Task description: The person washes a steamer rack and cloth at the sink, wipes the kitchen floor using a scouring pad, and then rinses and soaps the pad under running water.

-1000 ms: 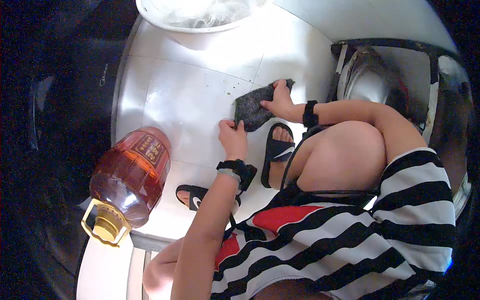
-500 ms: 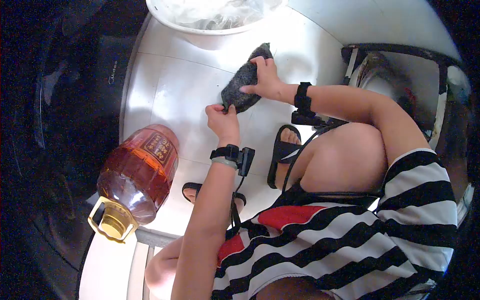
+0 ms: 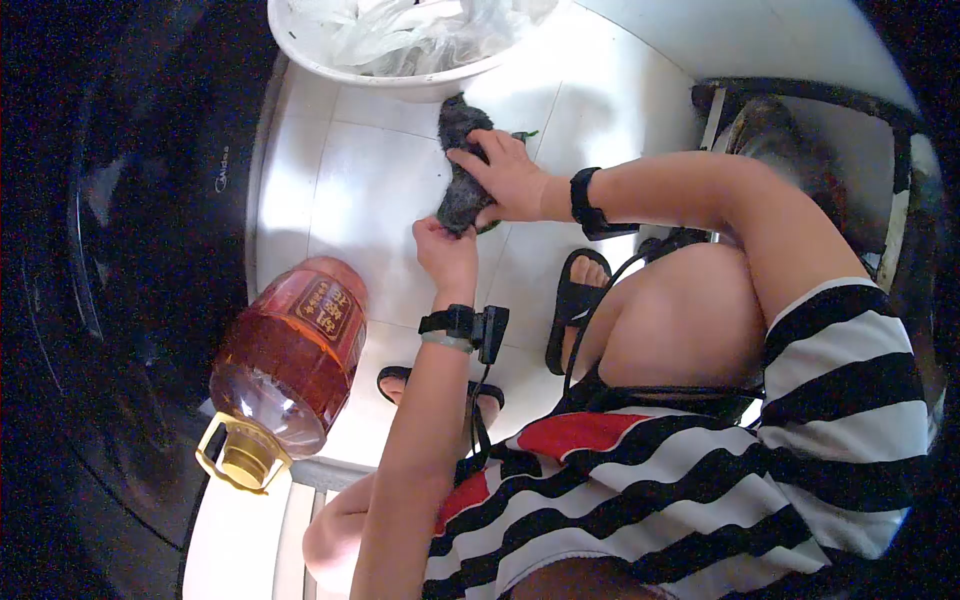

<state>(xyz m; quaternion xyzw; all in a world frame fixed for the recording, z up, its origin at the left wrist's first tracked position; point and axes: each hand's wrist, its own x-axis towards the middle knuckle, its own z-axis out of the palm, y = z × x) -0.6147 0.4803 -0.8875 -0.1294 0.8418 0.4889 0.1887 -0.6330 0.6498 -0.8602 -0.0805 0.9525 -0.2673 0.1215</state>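
Observation:
A dark grey fuzzy cloth [image 3: 464, 122] with bits of green along its edge is bunched lengthwise between my hands, over the white tiled floor. My left hand [image 3: 447, 258] pinches its near end between thumb and fingertips. Farther along, my right hand [image 3: 508, 182] lies across the middle, its fingers bent over the fabric and the thumb near the lower part. Part of the cloth is hidden beneath the right hand. Both wrists wear black straps with small devices.
A white tub [image 3: 400, 78] with crumpled clear plastic stands ahead. To the left is a large oil bottle [image 3: 290, 355] with a yellow cap and handle, beside a glossy black appliance [image 3: 150, 250]. A dark-framed rack [image 3: 800, 92] stands right. My sandalled feet are on the floor [image 3: 370, 170].
The cloth has gone from spread and slanted to narrower and more bunched, its far end now farther left. My right hand has shifted left and closed more over it; the left still pinches its end.

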